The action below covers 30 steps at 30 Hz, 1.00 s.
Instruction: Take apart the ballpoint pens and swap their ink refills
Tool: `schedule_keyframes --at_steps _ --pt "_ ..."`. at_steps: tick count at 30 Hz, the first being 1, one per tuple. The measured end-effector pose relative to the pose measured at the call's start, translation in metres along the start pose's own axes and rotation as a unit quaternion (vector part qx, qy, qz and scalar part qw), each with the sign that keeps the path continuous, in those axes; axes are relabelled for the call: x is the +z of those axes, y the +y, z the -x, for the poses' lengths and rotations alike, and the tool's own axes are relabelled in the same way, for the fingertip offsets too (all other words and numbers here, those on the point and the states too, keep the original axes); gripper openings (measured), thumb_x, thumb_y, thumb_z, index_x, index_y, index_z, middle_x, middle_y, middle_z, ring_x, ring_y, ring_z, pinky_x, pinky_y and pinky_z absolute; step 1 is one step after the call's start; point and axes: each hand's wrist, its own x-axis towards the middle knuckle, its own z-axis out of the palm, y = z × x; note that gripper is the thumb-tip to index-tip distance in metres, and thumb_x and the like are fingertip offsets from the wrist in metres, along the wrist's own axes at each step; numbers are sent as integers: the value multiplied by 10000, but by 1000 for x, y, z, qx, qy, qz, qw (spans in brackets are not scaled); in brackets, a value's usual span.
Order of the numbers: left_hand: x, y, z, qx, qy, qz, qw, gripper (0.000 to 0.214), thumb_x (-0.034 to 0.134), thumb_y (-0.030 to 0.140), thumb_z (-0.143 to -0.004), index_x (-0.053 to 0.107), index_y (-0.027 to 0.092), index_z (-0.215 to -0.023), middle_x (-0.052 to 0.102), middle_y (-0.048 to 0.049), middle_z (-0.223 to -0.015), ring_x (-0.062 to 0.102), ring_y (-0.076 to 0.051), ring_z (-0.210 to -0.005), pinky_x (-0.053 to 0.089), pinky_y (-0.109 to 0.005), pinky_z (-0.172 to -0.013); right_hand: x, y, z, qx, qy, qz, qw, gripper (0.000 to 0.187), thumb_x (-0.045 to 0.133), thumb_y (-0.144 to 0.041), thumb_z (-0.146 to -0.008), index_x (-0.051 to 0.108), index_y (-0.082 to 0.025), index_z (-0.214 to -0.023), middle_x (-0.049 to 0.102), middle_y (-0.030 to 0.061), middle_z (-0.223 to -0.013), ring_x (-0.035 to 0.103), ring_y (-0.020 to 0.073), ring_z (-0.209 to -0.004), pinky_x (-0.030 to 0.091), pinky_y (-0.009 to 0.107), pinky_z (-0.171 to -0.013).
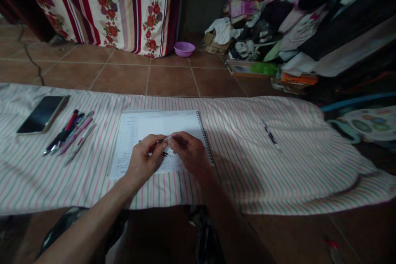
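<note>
While both hands meet over the notebook, the left hand and the right hand share 1 slim silvery piece, which lies between their fingertips above the page. Each grip is closed in a pinch on it, the left at its left end and the right at its right end; how much of it the fingers hide, I cannot tell. A dark tip shows at the left side of the left hand, and whether it belongs to the same piece is unclear. Below the fingers, a small black piece shows over the page.

The notebook lies on the bench, which is covered by a striped cloth, with its spiral binding along the right side. Well to the right of it, 1 black and white pen lies tilted, its near end pointing rightward. To the left lie several pens in a loose bundle, and beyond them, farther left, 1 phone with a dark screen. On the tiled floor, at the far side, stands 1 purple bowl beside a floral curtain.
</note>
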Motion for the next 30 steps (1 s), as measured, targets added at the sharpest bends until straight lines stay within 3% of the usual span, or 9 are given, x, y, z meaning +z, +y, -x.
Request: schedule_keyframes --at_steps 6,12,14,16,18,20,22,26,30 --pt "-7 2 0 21 -28 -62 997 172 572 288 -780 661 157 -847 596 -5 -639 533 -106 -555 428 -215 -532 -9 -9 1 -79 -41 183 979 145 500 -251 -792 555 -177 -681 562 -7 -629 516 105 -594 384 218 -592" --pt "-2 6 5 -152 -106 154 971 283 553 374 -798 611 113 -890 468 45 -480 430 -72 -418 349 -191 -414 -10 -13 2 -28 -79 196 977 273 454 -316 -807 426 -188 -567 370 -56 -519 369 82 -505 274 221 -505" --pt "-1 4 7 -162 -107 151 969 297 553 380 -800 597 108 -912 495 37 -494 454 -77 -416 367 -193 -413 -10 -10 2 4 -92 162 982 297 455 -327 -794 390 -190 -538 330 -60 -508 350 82 -501 260 222 -494" --pt "-3 2 8 -93 -84 69 990 272 555 354 -804 598 124 -944 583 -2 -599 536 -104 -495 442 -215 -470 -9 -7 2 32 -92 115 989 313 451 -347 -787 381 -193 -524 325 -58 -503 340 82 -498 256 223 -484" --pt "-6 1 9 41 -60 -50 996 228 550 291 -818 595 153 -993 650 -52 -808 616 -145 -700 515 -256 -624 -9 -3 3 53 -80 61 993 328 446 -371 -785 393 -193 -515 339 -55 -495 331 82 -489 259 222 -472" --pt "-8 -1 10 174 -45 -146 973 224 512 222 -844 572 157 -1050 641 -87 -965 617 -163 -866 526 -275 -742 -8 0 3 66 -70 23 995 333 457 -384 -779 411 -193 -510 351 -55 -487 320 80 -475 263 221 -463" --pt "-8 -2 12 252 -32 -216 943 254 469 174 -863 533 129 -1106 629 -113 -988 616 -165 -882 537 -265 -737 -6 3 3 80 -67 -6 995 329 477 -391 -769 414 -196 -511 343 -61 -473 302 77 -455 260 221 -452" --pt "-3 -5 18 297 -22 -306 904 320 498 152 -844 478 90 -1157 630 -131 -955 623 -188 -828 559 -271 -657 -3 8 3 124 -68 -50 989 351 484 -452 -763 410 -202 -527 307 -76 -444 265 72 -421 245 222 -431" --pt "0 -5 23 274 -28 -314 908 326 501 150 -839 453 92 -1157 620 -124 -941 618 -188 -807 563 -284 -665 0 7 3 110 -77 6 991 346 491 -444 -761 419 -194 -533 331 -66 -476 285 74 -455 244 222 -446"
